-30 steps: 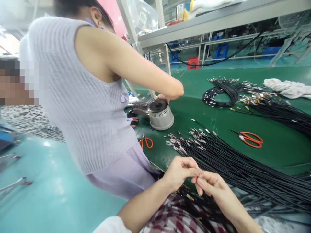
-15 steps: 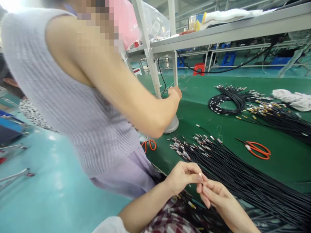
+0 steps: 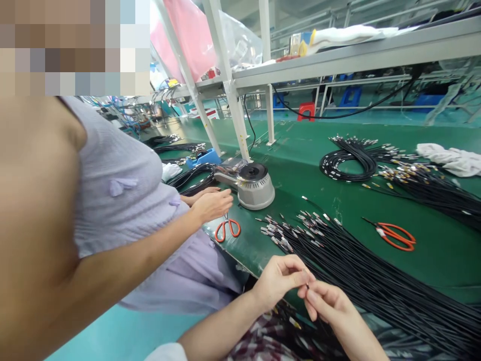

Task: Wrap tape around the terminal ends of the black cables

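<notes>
My left hand [image 3: 280, 281] and my right hand [image 3: 330, 303] meet above my lap, thumbs and forefingers closed in pinches on the end of a thin black cable [image 3: 307, 287]. Only a small dark bit shows between the fingertips; the tip is mostly hidden. Beyond my hands, a thick bundle of black cables [image 3: 361, 265] with whitish tagged ends lies along the green table [image 3: 293, 180]. More dark cables with a yellow-tagged end [image 3: 295, 323] hang below my wrists, over a checked garment.
Orange-handled scissors [image 3: 398, 235] lie right of the bundle, another pair [image 3: 227, 229] at the table's left edge. A round grey tape dispenser [image 3: 256, 193] stands beyond. A coiled cable bundle [image 3: 349, 163] lies farther back. A co-worker [image 3: 124, 200] stands close at left, hands over the table edge.
The co-worker's arm has drawn back from the shelf post to the left, uncovering the dispenser. My hands stay pinched together; the white bit between them no longer shows.
</notes>
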{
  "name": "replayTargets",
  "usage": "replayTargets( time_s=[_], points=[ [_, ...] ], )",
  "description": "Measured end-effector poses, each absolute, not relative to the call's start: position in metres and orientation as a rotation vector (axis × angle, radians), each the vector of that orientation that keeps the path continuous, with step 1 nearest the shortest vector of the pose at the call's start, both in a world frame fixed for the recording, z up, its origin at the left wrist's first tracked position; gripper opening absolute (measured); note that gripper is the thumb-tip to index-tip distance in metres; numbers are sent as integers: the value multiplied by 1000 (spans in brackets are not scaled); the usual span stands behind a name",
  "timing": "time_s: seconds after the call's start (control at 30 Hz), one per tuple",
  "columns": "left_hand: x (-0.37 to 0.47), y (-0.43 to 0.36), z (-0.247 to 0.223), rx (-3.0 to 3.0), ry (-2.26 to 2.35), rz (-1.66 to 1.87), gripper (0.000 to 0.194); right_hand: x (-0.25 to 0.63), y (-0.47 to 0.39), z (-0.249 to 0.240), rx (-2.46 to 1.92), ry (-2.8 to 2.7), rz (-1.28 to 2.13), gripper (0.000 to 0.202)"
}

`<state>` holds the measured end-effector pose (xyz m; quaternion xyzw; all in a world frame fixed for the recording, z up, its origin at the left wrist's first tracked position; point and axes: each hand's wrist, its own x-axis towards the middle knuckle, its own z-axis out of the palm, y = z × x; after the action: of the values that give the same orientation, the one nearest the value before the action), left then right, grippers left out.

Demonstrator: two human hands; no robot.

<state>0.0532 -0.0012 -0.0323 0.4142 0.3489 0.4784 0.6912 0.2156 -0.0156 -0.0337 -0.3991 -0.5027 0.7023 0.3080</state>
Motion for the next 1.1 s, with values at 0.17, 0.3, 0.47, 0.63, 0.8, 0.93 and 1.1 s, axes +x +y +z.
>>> replayTargets(
  time_s=[0.17,0.3,0.47,0.63,0.8,0.93,1.1],
  points=[
    [41,-1,-28,1087,853,1058,33,212,-17,-31,-1174,-1570,1675,45],
    [29,-2,-37,1208,1046,1138,35,216,-10,-25,-1298,-1880,1299,37],
    [7,-10,-46,1359,1348,1073,33,192,42,12,-1218,-1751,1216,30],
    [-5,-4,-63,1821,1597,1067,25,107,120,34,-1052,-1239,1597,19],
    [-5,4,-80,1883,1611,1095,25,42,164,27,-1087,-1088,1713,16],
    [-3,2,-82,1900,1607,1123,22,21,174,26,-1138,-1006,1742,24],
    [-4,2,-83,1896,1603,1142,22,10,177,29,-1183,-966,1689,19]
  ],
)
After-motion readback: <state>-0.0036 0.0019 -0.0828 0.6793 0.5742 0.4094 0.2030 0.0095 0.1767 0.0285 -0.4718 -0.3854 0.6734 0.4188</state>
